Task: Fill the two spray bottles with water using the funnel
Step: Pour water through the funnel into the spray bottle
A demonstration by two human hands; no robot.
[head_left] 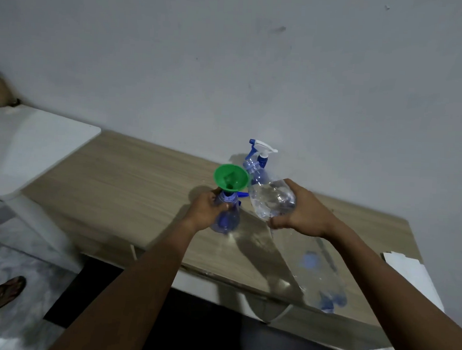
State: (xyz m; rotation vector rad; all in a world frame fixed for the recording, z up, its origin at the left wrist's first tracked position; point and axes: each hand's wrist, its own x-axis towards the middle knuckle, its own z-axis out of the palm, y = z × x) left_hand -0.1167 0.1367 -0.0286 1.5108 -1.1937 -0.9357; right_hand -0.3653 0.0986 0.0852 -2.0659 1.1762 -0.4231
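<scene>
Nearest to me are the two bare forearms, the left arm (139, 277) and the right arm (395, 285), both reaching forward over the near edge of the table (133, 185).

1. Left hand (205, 209): fingers and thumb are curled round the upper body of the blue bottle (227, 220), just under its neck. This spray bottle is translucent blue and stands at mid-table. I cannot tell how much is in it.
2. Funnel (231, 179): green, seated spout-down in the neck of the blue bottle, its mouth open toward me.
3. Right hand (303, 210): fingers wrap over the far side of the clear bottle (272, 201) and the thumb closes under it. This bottle is held off the table, tilted, with its upper end just beside the funnel rim. Clear liquid glints inside; I cannot tell the level. Any label is too blurred for me to read.
4. Rear bottle (257, 165): the second spray bottle, also translucent blue, with a white and blue trigger head (264, 148) fitted. It stands behind the funnel and the clear bottle, close to the wall (231, 54).
5. Lying bottle (318, 275): a clear container on its side on the table under the right arm, with blue parts showing; it is blurred and I cannot tell what it holds.

A white sheet (411, 278) lies at the right end of the table. A white surface (38, 148) stands to the left, and a sandalled foot (4, 294) is on the floor below it
</scene>
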